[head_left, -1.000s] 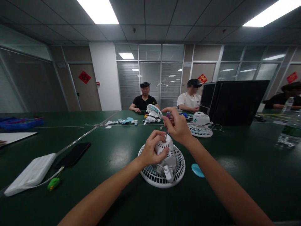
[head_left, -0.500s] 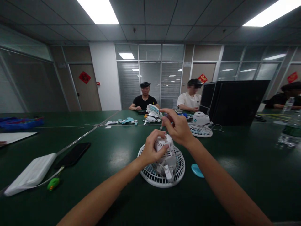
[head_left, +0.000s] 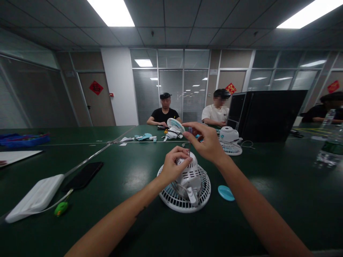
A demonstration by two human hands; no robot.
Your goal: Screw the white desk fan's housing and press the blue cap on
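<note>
At 12 o'clock, a white plastic fan with a round slotted grille (head_left: pixel 193 174) lies grille-down on the glossy green tabletop (head_left: pixel 128 228). The right hand (head_left: pixel 205 140) pinches a slim, purple-handled screwdriver (head_left: pixel 189 149), upright, its lower end at the fan's top. The left hand (head_left: pixel 173 165) curls there; whether it grips anything, I cannot tell. 1 light-blue oval disc (head_left: pixel 225 193) lies at the fan's 3 o'clock.

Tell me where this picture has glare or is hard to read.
Head view: the upper-left ceiling light is blown out; head view: a pale glare patch shows on the table left of the white fan; head view: the thin tool in the right hand is too small to show its tip clearly.
</note>
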